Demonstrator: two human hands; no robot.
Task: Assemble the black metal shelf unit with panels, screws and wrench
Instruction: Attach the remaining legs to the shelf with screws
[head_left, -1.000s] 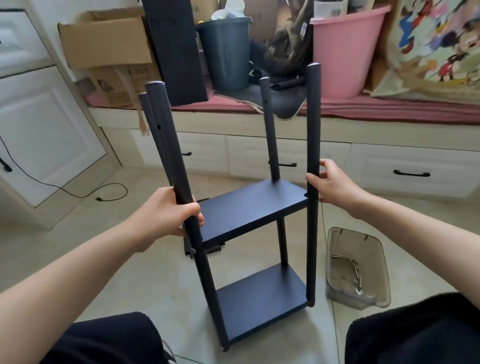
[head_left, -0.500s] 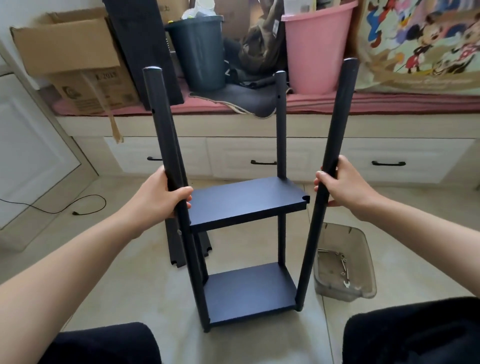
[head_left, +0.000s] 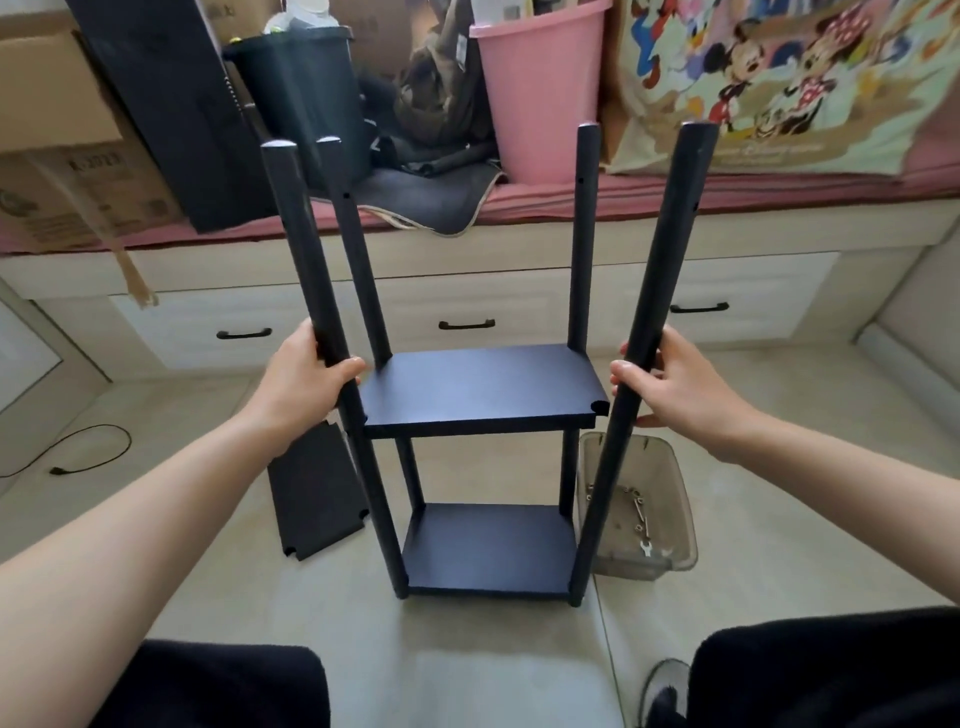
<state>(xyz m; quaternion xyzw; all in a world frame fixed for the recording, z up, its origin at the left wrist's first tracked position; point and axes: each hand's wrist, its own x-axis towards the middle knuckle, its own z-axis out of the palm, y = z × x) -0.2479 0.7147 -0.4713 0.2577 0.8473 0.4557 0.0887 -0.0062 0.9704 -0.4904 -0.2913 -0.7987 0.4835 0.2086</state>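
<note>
The black shelf unit stands upright on the floor with two panels fitted: a middle panel (head_left: 480, 387) and a bottom panel (head_left: 491, 551). Several black poles rise above the middle panel. My left hand (head_left: 304, 384) grips the near left pole (head_left: 306, 260) just above the middle panel. My right hand (head_left: 675, 387) grips the near right pole (head_left: 662, 270), which leans outward at its top; the panel's near right corner notch sits apart from it. A loose black panel (head_left: 314, 491) lies flat on the floor to the left. A clear plastic bin (head_left: 665, 519) at the right holds screws and a small wrench (head_left: 645, 548).
A low drawer bench (head_left: 467, 291) runs across the back, carrying a cardboard box (head_left: 62, 171), a tall black panel (head_left: 171, 109), a dark bin (head_left: 306, 93) and a pink bucket (head_left: 540, 88). A black cable (head_left: 88, 452) lies on the floor at left. My knees fill the bottom corners.
The view has swung left to right, so the shelf unit now sits squarely in front. Both hands keep their grip on the near poles. The right pole's top has leaned further outward.
</note>
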